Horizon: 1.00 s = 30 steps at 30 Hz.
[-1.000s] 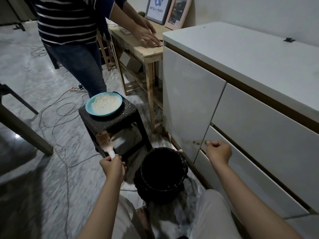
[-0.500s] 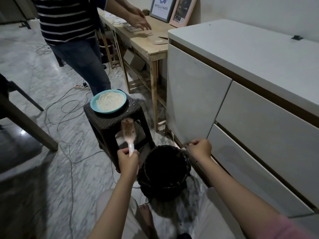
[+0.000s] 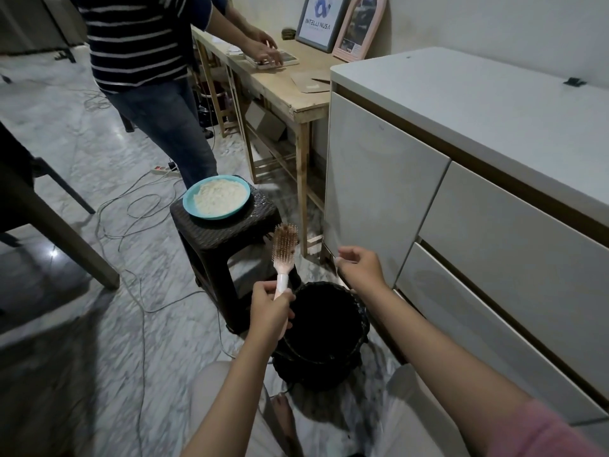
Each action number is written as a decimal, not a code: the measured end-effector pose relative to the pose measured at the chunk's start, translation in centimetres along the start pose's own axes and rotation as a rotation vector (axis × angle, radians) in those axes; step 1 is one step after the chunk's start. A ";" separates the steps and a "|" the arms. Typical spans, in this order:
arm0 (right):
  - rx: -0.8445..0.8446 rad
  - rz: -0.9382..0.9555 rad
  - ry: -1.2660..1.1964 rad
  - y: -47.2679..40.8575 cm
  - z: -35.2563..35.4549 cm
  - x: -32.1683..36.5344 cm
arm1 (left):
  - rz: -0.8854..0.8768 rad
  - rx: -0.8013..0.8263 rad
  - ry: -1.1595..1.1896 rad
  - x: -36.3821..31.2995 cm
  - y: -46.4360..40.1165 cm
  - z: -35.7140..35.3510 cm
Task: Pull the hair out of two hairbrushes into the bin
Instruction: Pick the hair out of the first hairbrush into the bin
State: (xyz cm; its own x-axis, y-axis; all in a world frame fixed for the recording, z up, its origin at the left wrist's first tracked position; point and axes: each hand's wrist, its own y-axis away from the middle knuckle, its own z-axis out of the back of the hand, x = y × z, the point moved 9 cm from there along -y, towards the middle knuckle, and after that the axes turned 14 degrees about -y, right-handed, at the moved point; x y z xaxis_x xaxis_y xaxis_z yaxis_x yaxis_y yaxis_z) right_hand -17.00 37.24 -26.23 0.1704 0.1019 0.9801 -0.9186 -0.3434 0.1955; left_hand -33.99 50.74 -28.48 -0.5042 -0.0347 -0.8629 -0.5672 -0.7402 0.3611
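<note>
Hairbrush [image 3: 284, 249], pink with a pale handle, stands roughly upright with its bristle head upward, held just left of the bin [image 3: 324, 334] and above its near-left rim. Left hand [image 3: 271, 308] grips the handle, fingers [image 3: 287, 319] curled round it. Bin is black with a woven-looking wall, standing on the marble floor [image 3: 108, 324] between the person's knees and the cabinet; its inside is too dark to read. Right hand [image 3: 361, 263] hovers above the far rim of the bin, fingers bent with thumb and forefinger pinched together; whether any hair lies between them cannot be told. Beyond the left hand, a dark stool [image 3: 227, 239] carries 1 teal plate [image 3: 189, 206] heaped with a pale, grainy substance. White cabinet [image 3: 461, 179] runs along the right. Cables [image 3: 138, 206] trail over the floor. Farther back, a second person [image 3: 145, 70] in a striped shirt stands at a wooden surface [image 3: 296, 90], both hands on items there; 2 framed pictures [image 3: 321, 19] lean against the wall.
</note>
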 end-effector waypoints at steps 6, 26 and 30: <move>0.137 0.036 -0.059 1.1 -3.7 1.8 | -0.061 0.039 -0.014 -0.7 1.4 -1.8; -0.133 0.133 -0.121 2.7 -0.8 2.6 | 0.082 0.008 0.129 0.0 2.0 -1.7; -0.174 0.173 -0.156 3.4 0.5 2.5 | 0.131 -0.006 0.141 0.9 0.8 -1.0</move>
State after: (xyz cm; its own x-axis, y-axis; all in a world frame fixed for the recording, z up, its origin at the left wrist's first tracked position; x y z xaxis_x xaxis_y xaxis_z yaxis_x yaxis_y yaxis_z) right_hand -19.55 35.85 -23.07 0.0462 -0.0938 0.9945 -0.9839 -0.1764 0.0291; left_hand -34.21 49.47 -29.31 -0.4766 -0.2244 -0.8500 -0.4988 -0.7271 0.4717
